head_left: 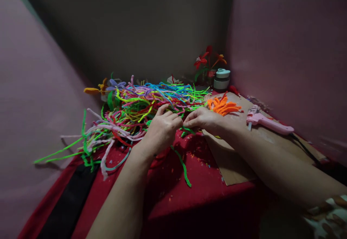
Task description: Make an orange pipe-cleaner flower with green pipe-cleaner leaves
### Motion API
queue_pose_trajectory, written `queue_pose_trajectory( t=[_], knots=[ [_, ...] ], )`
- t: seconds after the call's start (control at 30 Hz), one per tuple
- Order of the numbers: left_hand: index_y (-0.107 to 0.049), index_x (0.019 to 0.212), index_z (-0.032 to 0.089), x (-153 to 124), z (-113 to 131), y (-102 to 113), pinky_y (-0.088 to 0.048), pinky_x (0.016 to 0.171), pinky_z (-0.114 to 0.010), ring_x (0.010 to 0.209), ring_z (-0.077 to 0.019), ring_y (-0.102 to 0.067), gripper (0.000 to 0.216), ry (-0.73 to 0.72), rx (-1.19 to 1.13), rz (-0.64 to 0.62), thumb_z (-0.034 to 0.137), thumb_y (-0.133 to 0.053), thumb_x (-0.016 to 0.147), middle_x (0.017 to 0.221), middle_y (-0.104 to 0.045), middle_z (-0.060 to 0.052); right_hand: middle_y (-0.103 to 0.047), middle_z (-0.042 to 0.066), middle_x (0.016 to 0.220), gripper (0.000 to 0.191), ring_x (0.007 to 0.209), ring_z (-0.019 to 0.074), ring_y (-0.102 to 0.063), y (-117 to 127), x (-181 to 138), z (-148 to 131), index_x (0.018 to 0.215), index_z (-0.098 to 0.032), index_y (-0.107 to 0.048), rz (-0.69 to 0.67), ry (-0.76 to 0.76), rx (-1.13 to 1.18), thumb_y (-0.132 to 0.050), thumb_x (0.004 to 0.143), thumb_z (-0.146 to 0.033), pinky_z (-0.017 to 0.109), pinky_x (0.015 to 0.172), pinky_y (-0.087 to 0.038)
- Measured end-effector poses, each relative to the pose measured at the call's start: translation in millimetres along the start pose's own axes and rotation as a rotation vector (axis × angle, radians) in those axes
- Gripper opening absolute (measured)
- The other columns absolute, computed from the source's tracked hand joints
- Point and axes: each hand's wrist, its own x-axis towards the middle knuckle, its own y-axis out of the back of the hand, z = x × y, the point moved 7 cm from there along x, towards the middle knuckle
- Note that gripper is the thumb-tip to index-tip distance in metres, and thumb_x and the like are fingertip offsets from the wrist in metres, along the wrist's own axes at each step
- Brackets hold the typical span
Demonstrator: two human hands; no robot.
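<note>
My left hand (166, 126) is closed over the red cloth, with its fingers curled and the index finger raised a little. Close beside it, my right hand (200, 119) pinches a green pipe cleaner (189, 131) between thumb and fingertips. The fingertips of both hands nearly meet on this green piece, and my left fingers partly hide it. A green length (184, 168) slants down below my left hand; whether it joins the pinched piece is hidden. Just behind the hands lies a large heap of many-coloured pipe cleaners (159, 96).
To the right, a pink glue gun (271, 122) rests on a cardboard sheet (233, 166), near a bunch of orange pipe cleaners (222, 106). At the back stand a lidded jar (222, 79) and red pipe-cleaner flowers (202, 61). A black strip (69, 203) lies on the red cloth (195, 199).
</note>
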Motion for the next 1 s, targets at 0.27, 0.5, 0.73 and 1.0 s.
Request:
queue_pose_trajectory(
  t=[0.27, 0.5, 0.73, 1.0],
  knots=[
    [-0.063, 0.085, 0.021, -1.0, -5.4, 17.1, -0.027, 0.103, -0.044, 0.094, -0.0186, -0.053, 0.016, 0.084, -0.039, 0.161, 0.016, -0.048, 0.082, 0.091, -0.064, -0.004, -0.063, 0.004, 0.051, 0.012, 0.044, 0.0111, -0.053, -12.3, 4.3, 7.5, 0.059, -0.012, -0.062, -0.061, -0.002, 0.252, -0.064, 0.062, -0.023, 0.024, 0.046, -0.040],
    [-0.060, 0.073, 0.016, -23.7, -41.1, 21.4, -0.043, 0.061, -0.027, 0.063, -0.0135, -0.052, 0.019, 0.791, -0.595, 0.472, 0.033, -0.055, 0.080, 0.068, -0.059, -0.003, -0.063, 0.001, 0.053, 0.015, 0.044, 0.0083, -0.052, -5.8, -1.9, -4.5, 0.066, -0.013, -0.061, 0.178, 0.161, 0.409, -0.064, 0.067, -0.028, 0.021, 0.048, -0.043],
    [-0.046, 0.050, 0.015, -19.1, -34.0, -32.7, -0.024, 0.037, -0.019, 0.035, -0.0038, -0.033, 0.034, 1.017, -1.464, 0.338, 0.033, -0.071, 0.064, 0.040, -0.039, 0.007, -0.064, 0.002, 0.055, 0.019, 0.046, 0.0096, -0.055, -24.2, -5.8, -4.3, 0.063, -0.013, -0.060, 0.042, 0.167, 0.345, -0.061, 0.069, -0.031, 0.023, 0.051, -0.043],
    [-0.053, 0.050, 0.012, -18.1, -35.2, -23.8, -0.023, 0.036, -0.018, 0.035, -0.0026, -0.033, 0.027, 0.996, -1.462, 0.391, 0.026, -0.076, 0.056, 0.040, -0.042, 0.007, -0.063, 0.002, 0.048, 0.017, 0.039, 0.0090, -0.053, -26.7, -6.3, -2.9, 0.058, -0.013, -0.056, 0.049, 0.133, 0.303, -0.063, 0.066, -0.027, 0.022, 0.045, -0.040]
  ],
)
